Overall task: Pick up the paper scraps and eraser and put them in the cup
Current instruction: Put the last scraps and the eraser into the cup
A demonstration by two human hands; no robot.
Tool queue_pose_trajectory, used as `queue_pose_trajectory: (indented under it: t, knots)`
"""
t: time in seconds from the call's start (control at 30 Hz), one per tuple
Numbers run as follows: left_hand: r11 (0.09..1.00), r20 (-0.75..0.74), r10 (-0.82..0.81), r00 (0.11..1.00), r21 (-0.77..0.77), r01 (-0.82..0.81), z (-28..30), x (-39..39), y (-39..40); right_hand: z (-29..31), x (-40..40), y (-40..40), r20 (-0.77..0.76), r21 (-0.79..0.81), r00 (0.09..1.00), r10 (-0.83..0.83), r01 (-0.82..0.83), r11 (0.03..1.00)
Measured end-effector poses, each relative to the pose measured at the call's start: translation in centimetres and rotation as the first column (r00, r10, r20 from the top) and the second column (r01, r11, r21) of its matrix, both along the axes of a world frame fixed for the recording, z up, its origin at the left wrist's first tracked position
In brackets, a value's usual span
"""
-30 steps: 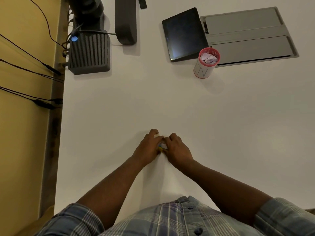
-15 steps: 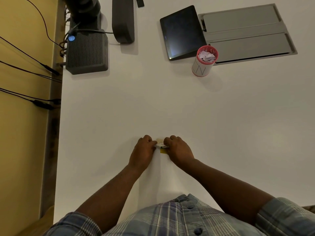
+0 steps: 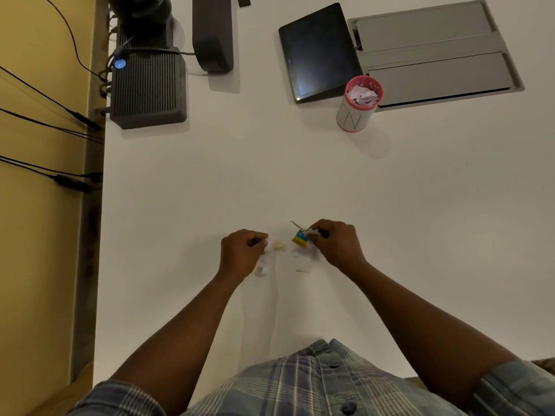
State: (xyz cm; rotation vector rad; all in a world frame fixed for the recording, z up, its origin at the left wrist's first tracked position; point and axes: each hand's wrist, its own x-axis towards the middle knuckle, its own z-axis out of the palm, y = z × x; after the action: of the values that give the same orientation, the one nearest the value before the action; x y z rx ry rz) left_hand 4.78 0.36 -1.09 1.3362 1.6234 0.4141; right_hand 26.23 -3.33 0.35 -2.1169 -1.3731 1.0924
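We have a single wide-angle view from the head, facing forward and steeply down. The white worktop [image 3: 300, 175] fills it, forearms nearest the lens, far edge uppermost.

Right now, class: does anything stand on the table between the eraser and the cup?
Nothing visible does. Bare table lies between the eraser at the right hand and the cup; the tablet sits off that line.

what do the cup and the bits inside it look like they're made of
The cup looks like matte paper or card, possibly plastic: dull white wall, pink rim, pen-like marks. The bits inside look like crumpled white paper, creased and torn-edged.
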Motion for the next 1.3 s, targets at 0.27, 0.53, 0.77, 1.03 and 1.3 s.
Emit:
queue_pose_trajectory:
  t: [0.27, 0.53, 0.77, 1.03, 1.3]
  knots:
    - [0.998, 0.096, 0.052, 0.994, -0.036, -0.049, 0.6, 1.8, 1.9, 0.6, 2.2, 1.8, -0.109, -0.032, 0.985, -0.131, 0.128, 0.991]
    - [0.998, 0.194, 0.044, 0.98, -0.054, -0.034, 1.3, 5.7, 5.3, 1.3, 5.3, 4.1, -0.13, -0.002, 0.963, -0.236, 0.238, 0.971]
    - [0.997, 0.362, 0.074, 0.929, -0.04, -0.064, 3.3, 11.0, 11.2, 4.1, 10.5, 10.3, -0.186, 0.122, 0.897, -0.4, 0.426, 0.897]
    - [0.994, 0.411, 0.034, 0.911, 0.084, -0.075, 6.3, 18.1, 18.7, 7.2, 15.9, 19.7, -0.045, 0.351, 0.908, -0.417, 0.405, 0.844]
    - [0.968, 0.278, -0.003, 0.96, 0.243, -0.068, 7.5, 22.9, 23.0, 6.2, 16.6, 24.5, 0.439, 0.285, 0.887, -0.142, 0.012, 0.958]
